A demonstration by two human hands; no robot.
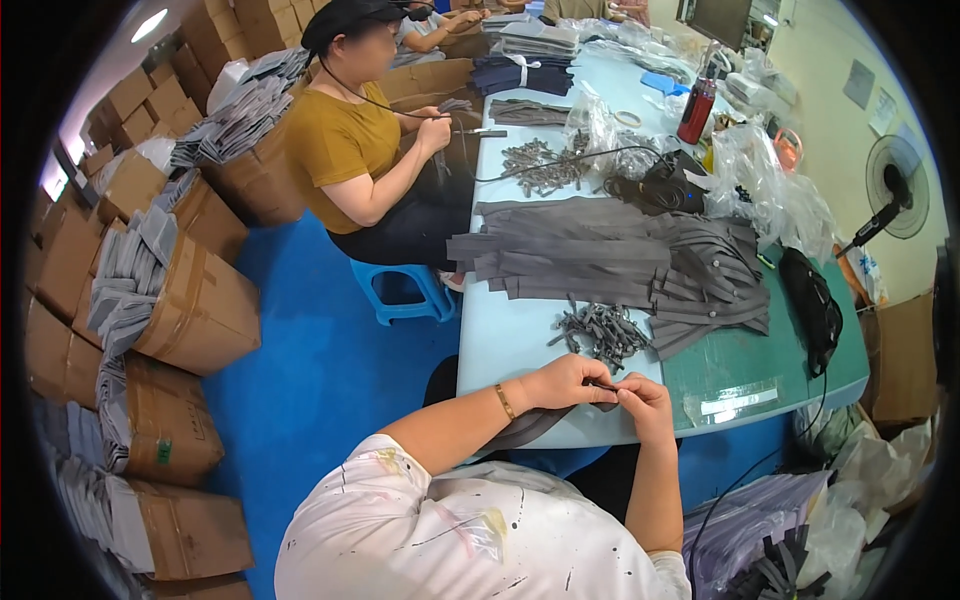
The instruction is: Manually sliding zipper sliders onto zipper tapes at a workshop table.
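My left hand (562, 384) and my right hand (647, 402) meet at the near edge of the table, fingertips pinched close together. Between them is the end of a dark grey fabric strap (532, 427), which trails down below my left hand over the table edge. My fingers hide the exact end of it. Just beyond my hands lies a loose heap of small dark grey pieces (603, 332), too small to make out well. Farther off, many flat dark grey fabric strips (590, 250) are spread across the table in layers.
A co-worker in a mustard shirt (350, 140) sits at the table's left side. Another heap of small grey pieces (545, 165), a red bottle (697, 108), clear plastic bags (765, 185) and a black pouch (808, 305) are on the table (500, 345). Cardboard boxes (205, 305) stand left.
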